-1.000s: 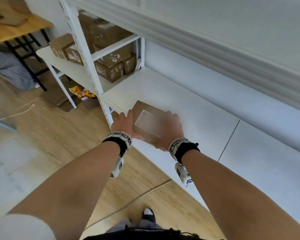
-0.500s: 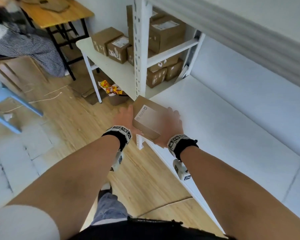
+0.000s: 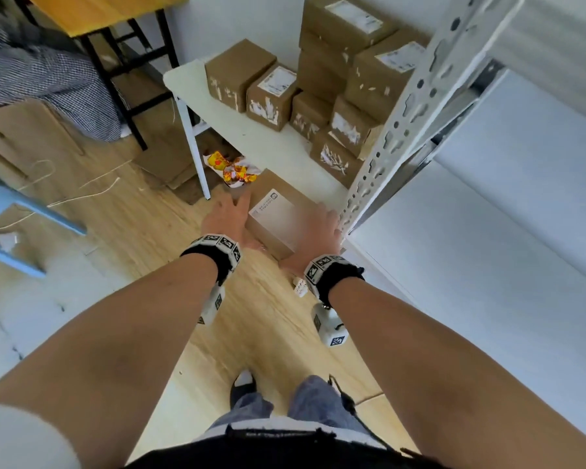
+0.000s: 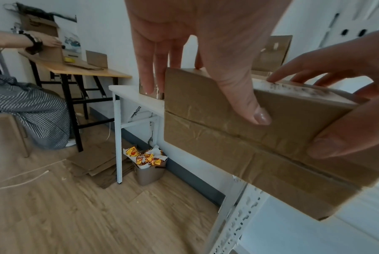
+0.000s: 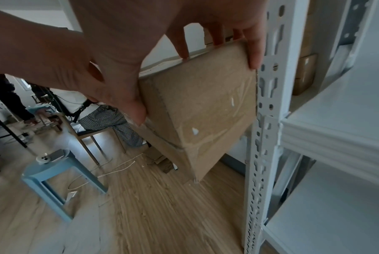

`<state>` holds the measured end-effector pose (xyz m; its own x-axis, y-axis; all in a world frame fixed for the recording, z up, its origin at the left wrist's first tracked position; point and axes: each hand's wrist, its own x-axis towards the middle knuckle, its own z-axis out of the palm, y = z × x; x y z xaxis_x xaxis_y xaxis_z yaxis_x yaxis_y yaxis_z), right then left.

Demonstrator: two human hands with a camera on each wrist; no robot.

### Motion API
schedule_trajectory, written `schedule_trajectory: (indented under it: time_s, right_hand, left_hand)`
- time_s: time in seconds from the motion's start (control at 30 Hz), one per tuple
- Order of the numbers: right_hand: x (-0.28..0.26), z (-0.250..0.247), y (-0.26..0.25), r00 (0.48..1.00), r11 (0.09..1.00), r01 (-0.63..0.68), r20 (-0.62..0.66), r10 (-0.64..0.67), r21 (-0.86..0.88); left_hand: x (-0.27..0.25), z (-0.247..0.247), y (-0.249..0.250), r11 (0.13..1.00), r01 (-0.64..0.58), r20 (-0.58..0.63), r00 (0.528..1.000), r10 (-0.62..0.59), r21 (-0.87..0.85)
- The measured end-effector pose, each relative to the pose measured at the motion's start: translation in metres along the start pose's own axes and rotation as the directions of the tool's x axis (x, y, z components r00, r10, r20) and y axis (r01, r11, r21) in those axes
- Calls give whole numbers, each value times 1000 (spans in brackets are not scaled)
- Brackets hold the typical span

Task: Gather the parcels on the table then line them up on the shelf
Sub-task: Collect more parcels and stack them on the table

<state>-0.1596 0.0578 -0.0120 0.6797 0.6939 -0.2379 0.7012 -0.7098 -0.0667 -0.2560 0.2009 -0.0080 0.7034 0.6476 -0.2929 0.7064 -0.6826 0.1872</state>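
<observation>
I hold a brown cardboard parcel (image 3: 278, 214) with a white label between both hands, just off the near end of the white table (image 3: 278, 154). My left hand (image 3: 229, 214) grips its left corner, fingers along the side and thumb on the taped near face (image 4: 238, 137). My right hand (image 3: 318, 231) grips the right end (image 5: 201, 106), close against the white shelf upright (image 3: 403, 106). Several other parcels (image 3: 268, 96) stand stacked on the table. To the right lies the bare white shelf board (image 3: 487, 265).
Under the table stands a bin (image 3: 234, 172) of yellow-red wrappers beside flattened cardboard (image 3: 170, 164) on the wood floor. A blue stool (image 3: 14, 214) is at the left. A seated person in checked clothes (image 3: 48, 79) works at a wooden desk (image 3: 105, 11).
Both hands have carried the parcel leftward, off the bare shelf board and past the upright to the end of the table. My view has swung left with it.
</observation>
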Motion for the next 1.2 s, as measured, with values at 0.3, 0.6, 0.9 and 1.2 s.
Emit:
schedule_trajectory:
  time_s: [0.3,0.6,0.9,1.2]
  right_hand:
    - [119,-35,-31,998,996,66,-6,-66,-58]
    - [225,-69,-23,999,1000,-19,47,20,-16]
    - [284,-57,-24,971,977,-211,122,206,21]
    - [315,-52,-59,909,925,-379,191,370,10]
  left_hand:
    - [101,-38,-21,995,69,-67,995,-73,-70]
    - [217,-81,-8,1000,4,-41,999,-5,-23]
    - [314,-74,-9,974,-200,73,978,193,107]
    - [372,-92,-32,903,-408,192,905,380,136]
